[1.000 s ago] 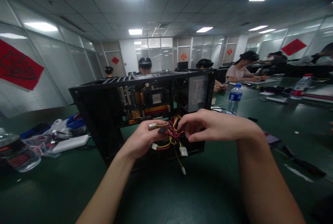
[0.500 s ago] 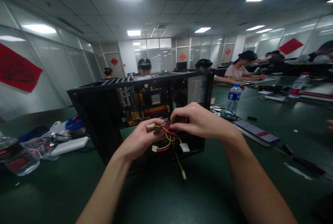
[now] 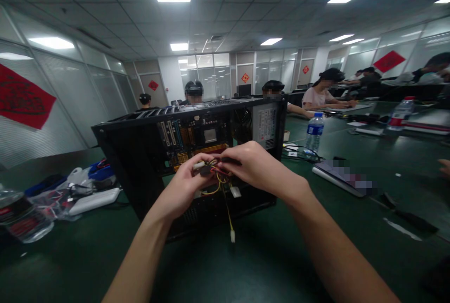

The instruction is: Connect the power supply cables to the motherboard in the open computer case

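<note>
In front of me stands a black computer case [image 3: 133, 190] with its side open, showing a motherboard [image 3: 193, 141] and a power supply [image 3: 266, 127] at the upper right. Both hands are at a bundle of power cables [image 3: 220, 176] with red, yellow and black wires, held before the opening. My left hand [image 3: 184, 183] is closed around the bundle's left part. My right hand [image 3: 249, 162] pinches a dark piece of the same cables from the right. A white connector [image 3: 235, 192] hangs below the fingers, and a smaller white plug [image 3: 232, 236] dangles lower on a thin yellow wire.
To the left lie a large bottle [image 3: 23, 214], plastic bags [image 3: 56, 195] and a white flat device [image 3: 94, 201]. On the right are a blue-capped water bottle [image 3: 314, 133], a phone [image 3: 341, 178] and a red-capped bottle [image 3: 401, 113]. Several people sit farther back.
Both hands have shifted slightly left and up with the cables. My right hand has turned over the bundle, and one white connector that hung at the left is now mostly hidden.
</note>
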Tool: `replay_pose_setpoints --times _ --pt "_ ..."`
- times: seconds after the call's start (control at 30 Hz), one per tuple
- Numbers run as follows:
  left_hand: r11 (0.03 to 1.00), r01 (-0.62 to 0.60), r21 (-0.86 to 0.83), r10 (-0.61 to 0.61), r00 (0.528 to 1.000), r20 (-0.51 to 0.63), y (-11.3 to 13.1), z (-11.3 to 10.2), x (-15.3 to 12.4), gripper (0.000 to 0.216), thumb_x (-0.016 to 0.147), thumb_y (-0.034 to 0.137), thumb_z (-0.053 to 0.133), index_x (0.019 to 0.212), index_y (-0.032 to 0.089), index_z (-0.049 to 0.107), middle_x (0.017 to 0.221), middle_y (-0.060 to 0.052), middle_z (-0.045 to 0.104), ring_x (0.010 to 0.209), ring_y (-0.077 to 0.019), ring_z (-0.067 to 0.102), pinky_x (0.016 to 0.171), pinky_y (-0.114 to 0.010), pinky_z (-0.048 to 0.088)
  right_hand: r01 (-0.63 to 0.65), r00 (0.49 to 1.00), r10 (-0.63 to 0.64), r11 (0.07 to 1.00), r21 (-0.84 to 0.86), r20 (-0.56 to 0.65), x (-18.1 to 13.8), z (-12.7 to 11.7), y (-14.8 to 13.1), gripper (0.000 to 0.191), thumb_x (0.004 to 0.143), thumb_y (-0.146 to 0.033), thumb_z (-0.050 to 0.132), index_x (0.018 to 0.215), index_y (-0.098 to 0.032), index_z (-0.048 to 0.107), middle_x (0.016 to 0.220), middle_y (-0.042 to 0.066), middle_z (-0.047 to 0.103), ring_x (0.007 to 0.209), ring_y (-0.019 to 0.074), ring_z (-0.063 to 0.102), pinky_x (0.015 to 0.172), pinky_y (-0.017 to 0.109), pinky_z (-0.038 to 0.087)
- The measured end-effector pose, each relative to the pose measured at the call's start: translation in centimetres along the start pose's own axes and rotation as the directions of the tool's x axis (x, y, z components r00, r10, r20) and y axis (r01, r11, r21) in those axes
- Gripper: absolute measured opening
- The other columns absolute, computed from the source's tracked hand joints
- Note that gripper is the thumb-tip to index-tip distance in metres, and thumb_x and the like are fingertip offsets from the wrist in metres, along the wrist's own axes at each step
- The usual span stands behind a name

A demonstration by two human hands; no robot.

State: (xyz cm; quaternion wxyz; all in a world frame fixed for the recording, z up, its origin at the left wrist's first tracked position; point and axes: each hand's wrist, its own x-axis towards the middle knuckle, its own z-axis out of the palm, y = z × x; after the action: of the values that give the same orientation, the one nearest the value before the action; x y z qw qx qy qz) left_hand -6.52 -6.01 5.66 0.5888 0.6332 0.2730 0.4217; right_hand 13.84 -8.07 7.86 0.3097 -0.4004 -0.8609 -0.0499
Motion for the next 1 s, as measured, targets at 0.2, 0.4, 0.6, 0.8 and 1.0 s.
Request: replay_pose_setpoints --times 0.2,0.4,0.6,0.8,1.0 --pt "0.989 0.025 -0.146 -0.033 0.998 -0.052 -0.2 0.1 0.5 0.032 0.069 0.021 0.083 0.097 0.018 0.068 0.091 -0.003 0.067 0.077 -0.0126 0.061 0.073 -0.025 0.054 0.09 0.995 -0.089 0.996 -0.007 0.042 -1.1 -1.4 -0.1 0.028 0.102 -0.012 0.049 0.122 -0.015 0.068 0.114 0.01 0.072 0.099 0.0189 0.069 0.085 0.026 0.048" --pt "0.984 0.012 -0.179 -0.021 0.999 -0.047 -0.1 0.6 0.3 0.035 0.071 0.027 0.085 0.099 0.019 0.066 0.084 -0.001 0.063 0.068 -0.0104 0.057 0.061 -0.021 0.046 0.034 0.999 -0.032 0.977 -0.21 0.011 -0.4 -1.0 -0.9 0.019 0.099 -0.01 0.052 0.106 -0.013 0.071 0.096 0.009 0.074 0.081 0.0188 0.07 0.068 0.027 0.043" --pt "0.986 0.002 -0.168 -0.015 0.997 -0.077 -0.4 1.0 0.5 0.034 0.071 0.024 0.082 0.099 0.021 0.063 0.09 0.001 0.062 0.079 -0.0118 0.059 0.069 -0.021 0.049 -0.008 0.989 0.033 0.985 -0.17 0.145 -0.7 -1.2 -2.3 0.035 0.095 0.003 0.05 0.126 -0.01 0.06 0.119 0.014 0.071 0.102 0.0227 0.07 0.083 0.03 0.047" --pt "0.994 -0.109 0.029 0.113 0.975 -0.191 -0.6 0.5 0.9 0.027 0.073 0.026 0.077 0.098 0.019 0.067 0.09 0.0 0.063 0.077 -0.0108 0.054 0.067 -0.019 0.042 -0.025 0.989 0.065 0.959 -0.284 0.132 -0.5 -0.5 -2.1 0.021 0.1 -0.004 0.046 0.108 -0.01 0.064 0.092 0.01 0.072 0.077 0.0216 0.07 0.063 0.03 0.037" --pt "0.983 -0.139 0.117 0.166 0.947 -0.274 -0.8 0.1 1.3 0.026 0.071 0.026 0.074 0.094 0.017 0.065 0.085 0.0 0.063 0.071 -0.0112 0.052 0.064 -0.021 0.04 -0.059 0.989 0.095 0.957 -0.283 0.113 0.7 1.1 -1.9 0.02 0.099 -0.006 0.045 0.106 -0.01 0.063 0.087 0.01 0.071 0.078 0.022 0.07 0.063 0.03 0.033"
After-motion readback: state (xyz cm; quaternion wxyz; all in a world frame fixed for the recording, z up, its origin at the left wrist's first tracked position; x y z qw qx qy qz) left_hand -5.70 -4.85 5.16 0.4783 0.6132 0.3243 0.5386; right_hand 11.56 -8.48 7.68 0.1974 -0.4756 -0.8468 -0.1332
